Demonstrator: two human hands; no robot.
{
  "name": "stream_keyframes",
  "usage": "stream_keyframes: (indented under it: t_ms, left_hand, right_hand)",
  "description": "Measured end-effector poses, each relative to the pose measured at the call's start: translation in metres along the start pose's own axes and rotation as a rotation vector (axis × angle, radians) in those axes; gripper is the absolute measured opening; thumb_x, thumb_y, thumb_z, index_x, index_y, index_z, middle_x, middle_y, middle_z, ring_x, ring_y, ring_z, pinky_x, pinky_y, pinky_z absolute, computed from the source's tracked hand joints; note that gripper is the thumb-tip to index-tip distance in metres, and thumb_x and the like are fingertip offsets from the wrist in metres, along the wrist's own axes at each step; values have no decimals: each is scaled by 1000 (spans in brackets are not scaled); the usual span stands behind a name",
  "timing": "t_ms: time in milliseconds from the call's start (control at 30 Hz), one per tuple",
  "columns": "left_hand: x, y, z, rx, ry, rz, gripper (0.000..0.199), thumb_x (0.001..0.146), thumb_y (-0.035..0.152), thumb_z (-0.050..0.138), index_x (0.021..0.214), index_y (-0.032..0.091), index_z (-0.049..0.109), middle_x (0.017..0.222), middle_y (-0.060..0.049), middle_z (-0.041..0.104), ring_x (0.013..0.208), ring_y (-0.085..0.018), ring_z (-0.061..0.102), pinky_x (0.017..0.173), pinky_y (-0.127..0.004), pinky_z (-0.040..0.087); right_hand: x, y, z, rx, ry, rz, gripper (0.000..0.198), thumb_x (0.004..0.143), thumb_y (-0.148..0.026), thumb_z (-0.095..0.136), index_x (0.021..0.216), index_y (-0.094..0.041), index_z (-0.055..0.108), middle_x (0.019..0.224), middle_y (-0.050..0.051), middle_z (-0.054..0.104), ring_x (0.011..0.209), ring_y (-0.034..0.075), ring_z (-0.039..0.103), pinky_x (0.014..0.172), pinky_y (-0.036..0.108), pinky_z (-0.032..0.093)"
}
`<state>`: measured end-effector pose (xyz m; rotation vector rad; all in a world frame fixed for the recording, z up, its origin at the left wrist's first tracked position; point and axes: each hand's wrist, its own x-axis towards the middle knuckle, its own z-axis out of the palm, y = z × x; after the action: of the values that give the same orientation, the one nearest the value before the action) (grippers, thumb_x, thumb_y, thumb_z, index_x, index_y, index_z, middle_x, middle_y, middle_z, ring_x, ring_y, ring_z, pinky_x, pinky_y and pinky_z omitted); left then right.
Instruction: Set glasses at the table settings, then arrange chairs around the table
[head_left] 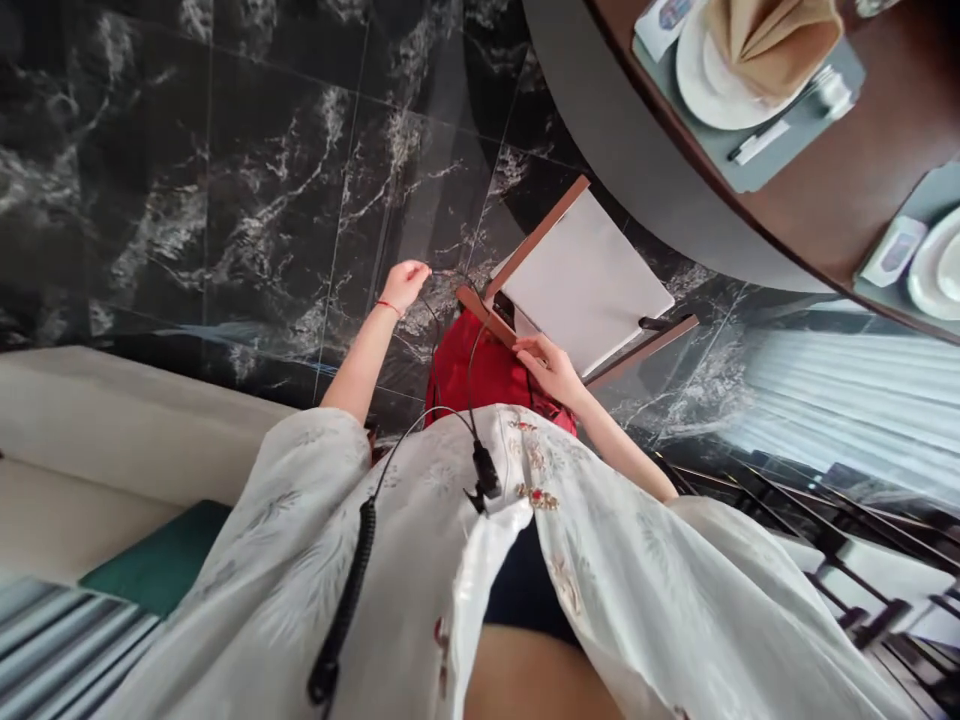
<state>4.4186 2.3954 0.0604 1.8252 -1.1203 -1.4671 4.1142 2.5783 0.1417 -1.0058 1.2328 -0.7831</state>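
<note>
Left hand [406, 287]: raised, apart from the right; thumb and fingertips pinched together, apparently on a thin dark cord [454, 272]. Red bracelet [388, 306] at the wrist.

Right hand [551, 368]: lower, fingers extended at the near end of the chair's brown back rail [495, 325], over red fabric; whether it grips cannot be told.

Red fabric bag [480, 370], apparently a backpack: between the hands, against the chair back, its lower part hidden by the white shirt [315, 520]. Judged soft and pliant, probably light unless filled, liable to sag; best held by a strap or a firm top edge, one hand steadying the body. Cord judged light, flexible, easily snagged; best pinched close to its end.

Chair: brown frame, pale flat seat [585, 285]; judged stiff and steady.

Black clip [484, 470], cabled, at the shirt front; coiled black cable [360, 560] to its left.

Beyond: round brown table [814, 190] with white plate [694, 75] and folded tan napkin [780, 40]; black marbled floor tiles [262, 150]; beige sofa [112, 420] with green cushion [161, 560].
</note>
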Motion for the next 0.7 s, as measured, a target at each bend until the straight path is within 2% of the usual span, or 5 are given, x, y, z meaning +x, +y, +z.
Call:
stream_keyframes:
  t_ms: [100, 200, 433, 567, 700]
  left_hand:
    - [45, 5, -11, -104, 207, 77, 18, 91, 27, 63, 78, 15, 60, 65, 4, 55, 55, -4, 46, 56, -14, 38]
    - [77, 14, -57, -247, 190, 62, 23, 94, 42, 59, 92, 19, 59, 72, 2, 60, 61, -6, 55, 61, -15, 43]
    - [62, 26, -185, 40, 194, -110, 34, 81, 46, 71, 98, 18, 63, 105, -10, 70, 96, -16, 67, 90, -33, 56]
    - [29, 94, -197, -3, 120, 230, 31, 82, 45, 72, 96, 18, 67, 94, -5, 71, 86, -14, 69, 89, -35, 58]
    - [-23, 179, -187, -106, -211, 692, 36, 82, 60, 69, 89, 25, 72, 90, -2, 68, 94, -21, 72, 89, -43, 61]
  right_hand:
    - [43, -27, 19, -29, -18, -77, 45, 91, -58, 65, 112, -18, 64, 108, 7, 72, 100, 18, 68, 97, 35, 54]
    - [78, -64, 40, 34, -109, -125, 47, 92, -59, 64, 114, -18, 64, 111, 8, 71, 103, 19, 67, 100, 36, 53]
    - [127, -203, 94, 4, -457, -576, 57, 95, -64, 56, 136, -25, 61, 143, 7, 57, 148, 26, 36, 125, 45, 27]
    - [143, -259, 126, -96, -877, -889, 40, 100, -51, 56, 125, -23, 69, 134, 7, 64, 150, 24, 33, 129, 42, 12]
    - [150, -281, 129, -145, -936, -921, 31, 103, -44, 55, 108, -18, 70, 109, 6, 71, 127, 18, 59, 124, 39, 28]
